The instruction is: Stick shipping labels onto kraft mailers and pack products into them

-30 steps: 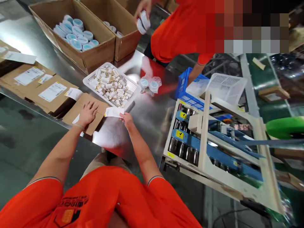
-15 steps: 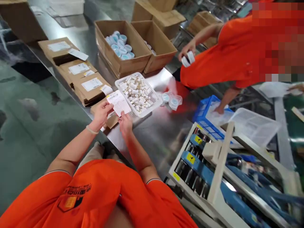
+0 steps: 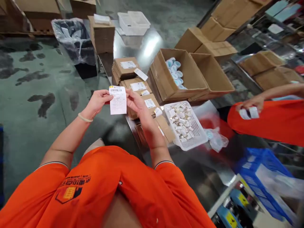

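Observation:
A white printed paper slip [image 3: 118,103] with a barcode and a small yellow mark hangs upright in front of me. My left hand [image 3: 98,100] pinches its left edge, and my right hand [image 3: 136,102] grips the edge on the right. Just beyond my right hand lie stacks of flat brown cartons [image 3: 133,85] with white labels. To their right a white plastic basket [image 3: 198,133] holds many small white-and-gold pieces, too small to name.
Two cardboard boxes stand behind the basket; the nearer box [image 3: 175,95] holds white-and-blue round containers. A bagged bin [image 3: 80,47] stands far left. At right, a co-worker's hand [image 3: 253,104] holds white round items near a blue crate [image 3: 266,180].
My view has swung left. Both hands with the slip have moved away from the basket, to the left of the carton stacks. The slip now hangs more upright.

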`<state>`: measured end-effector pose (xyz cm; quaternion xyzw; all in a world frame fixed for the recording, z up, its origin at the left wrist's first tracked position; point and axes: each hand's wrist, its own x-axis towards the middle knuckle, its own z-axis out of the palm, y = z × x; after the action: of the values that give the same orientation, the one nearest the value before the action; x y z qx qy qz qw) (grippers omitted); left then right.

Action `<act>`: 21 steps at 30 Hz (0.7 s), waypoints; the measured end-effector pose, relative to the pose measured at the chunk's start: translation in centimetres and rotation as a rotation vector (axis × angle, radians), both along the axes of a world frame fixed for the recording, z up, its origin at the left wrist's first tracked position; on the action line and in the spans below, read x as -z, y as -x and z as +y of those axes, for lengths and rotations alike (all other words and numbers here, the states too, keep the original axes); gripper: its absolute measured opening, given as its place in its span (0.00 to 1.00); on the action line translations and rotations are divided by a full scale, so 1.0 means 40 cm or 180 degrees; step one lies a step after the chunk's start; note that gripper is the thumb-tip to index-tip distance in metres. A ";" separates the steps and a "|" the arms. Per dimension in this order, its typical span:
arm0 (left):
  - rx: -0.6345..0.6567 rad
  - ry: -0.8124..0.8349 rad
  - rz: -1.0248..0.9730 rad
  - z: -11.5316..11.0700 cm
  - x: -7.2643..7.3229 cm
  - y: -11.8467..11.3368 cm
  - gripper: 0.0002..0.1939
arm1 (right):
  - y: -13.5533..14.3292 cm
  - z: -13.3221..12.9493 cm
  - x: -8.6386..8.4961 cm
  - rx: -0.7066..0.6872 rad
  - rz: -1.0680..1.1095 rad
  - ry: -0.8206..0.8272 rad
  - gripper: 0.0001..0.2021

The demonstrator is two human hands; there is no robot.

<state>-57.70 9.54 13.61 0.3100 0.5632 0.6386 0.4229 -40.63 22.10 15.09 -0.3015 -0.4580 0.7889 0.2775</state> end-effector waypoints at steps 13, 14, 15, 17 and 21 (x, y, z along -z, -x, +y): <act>0.0104 0.0028 0.0269 0.258 -0.011 0.551 0.18 | 0.622 0.319 -0.084 -0.1031 -0.0214 -0.0063 0.07; 0.0121 0.0006 0.0269 0.296 -0.010 0.585 0.18 | 0.657 0.358 -0.076 -0.0927 -0.0104 -0.0065 0.09; 0.0138 -0.0018 0.0272 0.335 -0.010 0.620 0.18 | 0.691 0.399 -0.070 -0.0831 -0.0018 -0.0075 0.11; 0.0182 -0.0055 0.0288 0.420 -0.016 0.691 0.17 | 0.758 0.484 -0.072 -0.0738 0.0031 -0.0112 0.12; 0.0326 -0.0061 0.0343 0.604 -0.053 0.832 0.18 | 0.874 0.655 -0.132 -0.0930 -0.0286 -0.0246 0.14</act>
<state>-90.97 33.69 15.72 0.3764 0.5624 0.6039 0.4211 -75.60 48.30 20.38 -0.2557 -0.5390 0.7883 0.1504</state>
